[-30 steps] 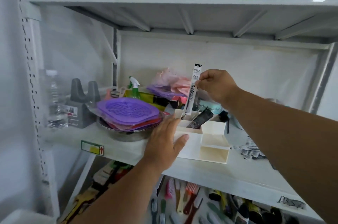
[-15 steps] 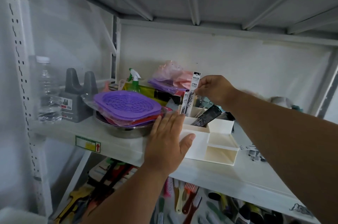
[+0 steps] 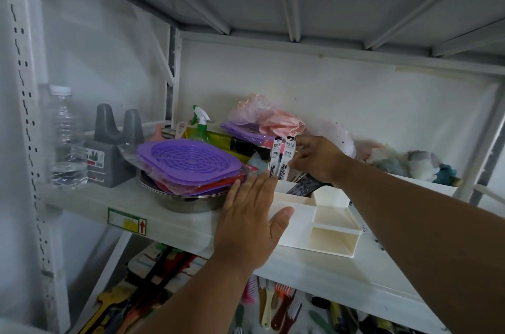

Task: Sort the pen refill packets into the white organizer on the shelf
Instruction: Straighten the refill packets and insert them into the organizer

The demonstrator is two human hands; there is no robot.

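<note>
The white organizer (image 3: 325, 213) sits on the middle shelf, with several open compartments. Two white pen refill packets (image 3: 284, 159) stand upright in its back left compartment. My right hand (image 3: 317, 159) pinches the right one of these packets near its top edge. A dark packet (image 3: 303, 186) leans in the same compartment, below my right hand. My left hand (image 3: 251, 219) lies flat against the organizer's left side, fingers spread, holding nothing.
A steel bowl with purple and red lids (image 3: 188, 164) stands just left of the organizer. Further left are a grey holder (image 3: 112, 148) and a water bottle (image 3: 65, 139). Bags (image 3: 267, 120) and soft toys (image 3: 410, 161) lie at the back. Brushes (image 3: 270, 303) fill the lower shelf.
My right hand has lowered the white packet into the back left compartment, beside another white packet. My left hand has stayed against the organizer's side.
</note>
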